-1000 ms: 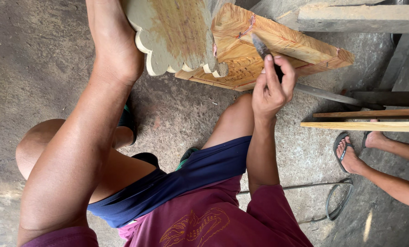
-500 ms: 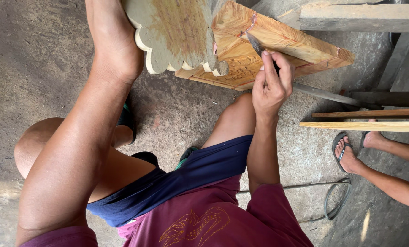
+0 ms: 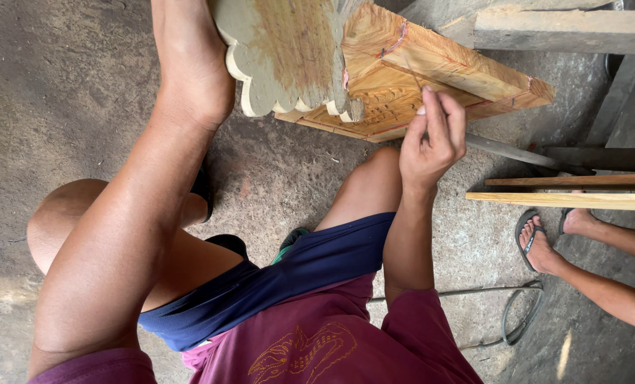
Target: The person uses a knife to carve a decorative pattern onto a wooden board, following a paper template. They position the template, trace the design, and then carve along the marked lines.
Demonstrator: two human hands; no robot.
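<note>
My left hand (image 3: 193, 67) grips the edge of a pale wooden panel with a scalloped rim (image 3: 289, 57) at the top of the view, its fingers hidden behind the wood. My right hand (image 3: 434, 139) pinches a thin tool (image 3: 412, 74), whose tip rests on the carved face of an orange-toned wooden block (image 3: 431, 71) lying beneath the panel. I sit low over a concrete floor, with my knees on either side.
Another person's sandalled feet (image 3: 545, 242) stand at the right, beside long wooden slats (image 3: 566, 199). A thick timber beam (image 3: 566, 28) crosses the top right. A dark metal bar (image 3: 509, 151) and a cable loop (image 3: 520, 313) lie on the floor.
My right hand has shifted slightly along the carved block and the tool now stands at a steeper angle. My left hand keeps its hold on the panel.
</note>
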